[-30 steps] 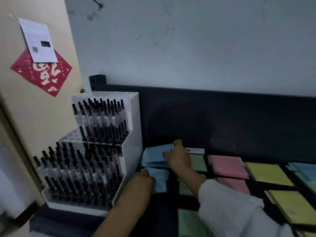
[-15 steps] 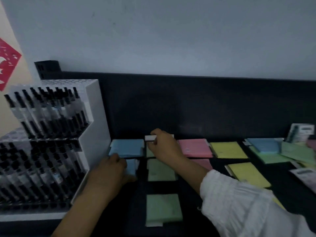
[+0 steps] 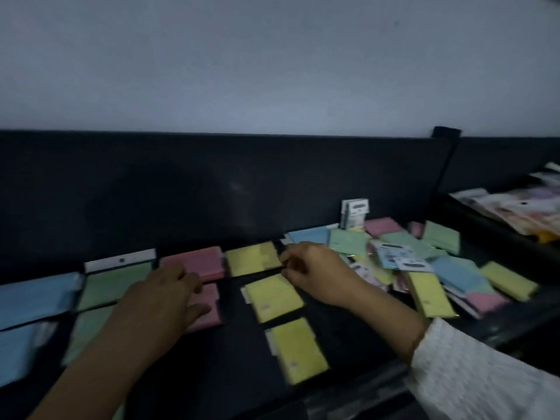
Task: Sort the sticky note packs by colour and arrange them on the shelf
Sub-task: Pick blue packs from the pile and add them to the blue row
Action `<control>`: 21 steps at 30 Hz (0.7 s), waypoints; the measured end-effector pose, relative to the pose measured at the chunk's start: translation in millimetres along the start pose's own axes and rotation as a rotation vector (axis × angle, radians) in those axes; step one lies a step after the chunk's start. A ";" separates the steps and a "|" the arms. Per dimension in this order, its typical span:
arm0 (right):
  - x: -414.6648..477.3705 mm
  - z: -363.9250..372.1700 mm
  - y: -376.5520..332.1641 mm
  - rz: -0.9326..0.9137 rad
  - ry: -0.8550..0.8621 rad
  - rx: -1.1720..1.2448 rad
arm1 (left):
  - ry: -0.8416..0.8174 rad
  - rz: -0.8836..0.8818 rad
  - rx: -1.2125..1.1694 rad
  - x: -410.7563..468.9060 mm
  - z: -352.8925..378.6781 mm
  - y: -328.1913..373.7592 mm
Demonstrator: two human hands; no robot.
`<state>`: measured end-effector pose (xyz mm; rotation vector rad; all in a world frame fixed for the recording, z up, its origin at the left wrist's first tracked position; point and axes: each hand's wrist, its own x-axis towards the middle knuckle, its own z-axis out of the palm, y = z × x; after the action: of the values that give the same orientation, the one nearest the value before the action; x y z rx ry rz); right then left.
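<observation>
Sticky note packs lie in colour columns on the black shelf [image 3: 236, 353]: blue packs [image 3: 33, 295] at far left, green packs [image 3: 112, 281], pink packs [image 3: 201, 262], then yellow packs [image 3: 274, 298]. My left hand [image 3: 160, 301] hovers flat over the front pink pack, fingers spread, holding nothing. My right hand [image 3: 312, 272] hangs above the gap between the two rear yellow packs, fingers curled loosely, nothing visibly in it. An unsorted heap of mixed packs [image 3: 424, 262] lies to the right.
A black back panel [image 3: 212, 189] rises behind the shelf under a white wall. A small white upright card pack [image 3: 354, 213] leans against it. Further right, a second shelf section holds packaged goods [image 3: 515, 210]. My white sleeve [image 3: 485, 377] fills the lower right.
The view has swung right; the pen rack is out of sight. My left hand moved from the blue packs to the pink ones, my right hand from the green column to the yellow one.
</observation>
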<state>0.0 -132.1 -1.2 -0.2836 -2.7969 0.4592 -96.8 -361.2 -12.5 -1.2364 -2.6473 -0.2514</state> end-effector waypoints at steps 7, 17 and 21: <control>-42.5 -58.7 140.4 0.083 0.037 -0.079 | -0.062 0.143 0.036 60.6 17.9 141.9; -63.6 -122.7 292.4 0.078 -0.010 -0.079 | -0.052 0.131 -0.024 141.8 59.8 289.0; -63.6 -130.3 321.1 0.046 -0.025 -0.038 | -0.103 0.157 0.037 166.1 76.2 306.8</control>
<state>147.2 187.9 -7.8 -0.3534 -2.8309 0.4237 26.7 -26.2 -22.8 -1.4739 -2.6079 -0.1159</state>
